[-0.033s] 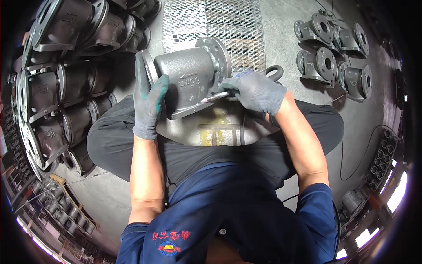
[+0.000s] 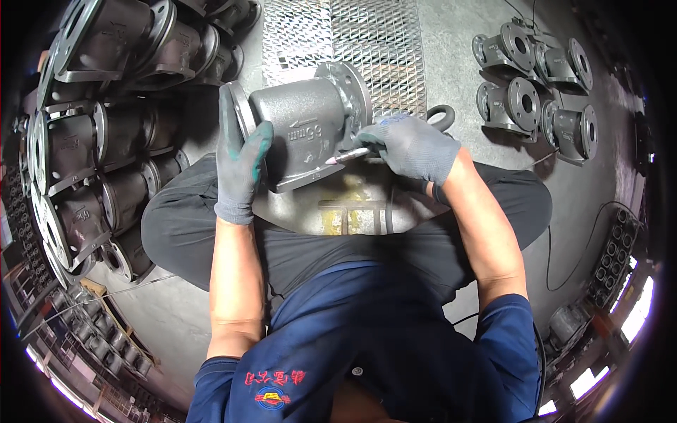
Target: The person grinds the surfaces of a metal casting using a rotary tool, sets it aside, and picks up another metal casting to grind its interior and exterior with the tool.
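A grey cast-iron valve body (image 2: 300,137) with round end flanges lies tilted in front of me, raised lettering and an arrow on its side. My left hand (image 2: 240,162), in a grey glove with green patches, grips its left flange, fingers along the outer face and thumb on the inner side. In my gloved right hand (image 2: 416,146) is a slim die grinder (image 2: 355,153) with a small pinkish grinding tip. That tip is at the casting's lower edge, below the lettering; whether it touches, I cannot tell. Most of the grinder is hidden by the hand.
Similar castings (image 2: 70,148) stand stacked high on the left. Several more (image 2: 508,106) sit on the floor at the right. A metal grating (image 2: 377,42) lies ahead, and a thick black hose (image 2: 442,116) curves beside my right hand. Thin cables cross the floor.
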Demonstrator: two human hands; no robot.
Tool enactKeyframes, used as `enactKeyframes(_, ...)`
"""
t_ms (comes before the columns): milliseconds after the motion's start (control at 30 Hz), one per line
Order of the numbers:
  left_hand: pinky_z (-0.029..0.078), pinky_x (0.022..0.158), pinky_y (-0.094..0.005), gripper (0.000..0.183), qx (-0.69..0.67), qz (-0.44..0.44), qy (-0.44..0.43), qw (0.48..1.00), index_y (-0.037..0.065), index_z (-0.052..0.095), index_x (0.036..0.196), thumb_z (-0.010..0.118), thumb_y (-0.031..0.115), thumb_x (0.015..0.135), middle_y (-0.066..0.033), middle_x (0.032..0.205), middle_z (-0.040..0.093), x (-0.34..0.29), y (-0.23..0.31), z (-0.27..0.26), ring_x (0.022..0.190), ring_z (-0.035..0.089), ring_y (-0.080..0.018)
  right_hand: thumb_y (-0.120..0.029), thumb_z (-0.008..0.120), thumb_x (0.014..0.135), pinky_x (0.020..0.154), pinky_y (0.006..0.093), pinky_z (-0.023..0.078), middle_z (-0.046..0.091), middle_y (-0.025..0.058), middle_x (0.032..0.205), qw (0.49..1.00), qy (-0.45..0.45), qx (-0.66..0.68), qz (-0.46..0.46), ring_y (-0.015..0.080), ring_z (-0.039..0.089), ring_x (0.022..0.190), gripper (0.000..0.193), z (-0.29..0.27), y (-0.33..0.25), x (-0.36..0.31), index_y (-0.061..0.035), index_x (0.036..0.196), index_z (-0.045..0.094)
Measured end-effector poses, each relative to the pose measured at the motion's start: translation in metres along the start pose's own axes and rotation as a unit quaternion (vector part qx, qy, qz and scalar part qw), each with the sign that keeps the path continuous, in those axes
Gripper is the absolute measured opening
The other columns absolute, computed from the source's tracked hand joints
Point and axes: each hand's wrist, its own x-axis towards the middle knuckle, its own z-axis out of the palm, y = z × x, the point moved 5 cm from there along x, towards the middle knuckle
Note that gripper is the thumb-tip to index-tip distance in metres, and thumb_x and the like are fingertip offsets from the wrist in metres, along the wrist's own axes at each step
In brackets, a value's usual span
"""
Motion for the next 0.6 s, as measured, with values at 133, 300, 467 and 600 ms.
enactKeyframes(133,0.04,0.124,-0.0357,0.094,0.079,0.026,-0.005,0.997,-0.003,0.016,0.178,0.069,0.021,0.104,-0.0201,0.178,0.038,-0.006,0.004,-0.006,0.153,0.049,-0.0263,-0.007,0.071,0.096,0.094,0.0511,0.06,0.079,0.0202,0.115,1.0,-0.018,0.002,-0.009,0.0426,0.075,0.109,0.035,0.001,-0.007,0.006,-0.0124,0.13,0.076)
enactKeyframes(300,0.055,0.109,-0.041,0.13,0.31,0.083,-0.05,0.946,-0.003,0.005,0.177,0.09,0.037,0.087,-0.0313,0.146,0.064,-0.021,0.015,0.015,0.129,0.069,-0.0341,-0.011,0.073,0.103,0.093,0.0398,0.059,0.081,0.0149,0.117,0.99,0.028,0.128,-0.049,0.0317,0.077,0.102,0.031,-0.018,-0.001,-0.025,-0.0122,0.133,0.079)
enactKeyframes(467,0.061,0.096,-0.05,0.147,0.424,0.056,-0.164,0.889,-0.015,-0.006,0.17,0.091,0.05,0.081,-0.035,0.112,0.074,-0.044,0.033,0.05,0.101,0.077,-0.0485,-0.019,0.065,0.113,0.067,0.0245,0.051,0.074,0.0031,0.098,0.893,0.191,0.382,0.142,0.0047,0.062,0.077,0.035,-0.069,0.014,-0.07,-0.0002,0.142,0.071)
enactKeyframes(600,0.06,0.094,-0.0502,0.139,0.458,0.095,-0.227,0.854,-0.014,-0.004,0.17,0.088,0.039,0.081,-0.0337,0.103,0.076,-0.055,0.024,0.072,0.095,0.077,-0.0483,-0.02,0.057,0.112,0.062,0.024,0.053,0.074,0.006,0.103,0.853,0.26,0.435,0.126,0.007,0.063,0.074,0.048,-0.1,0.006,-0.085,-0.0012,0.156,0.06)
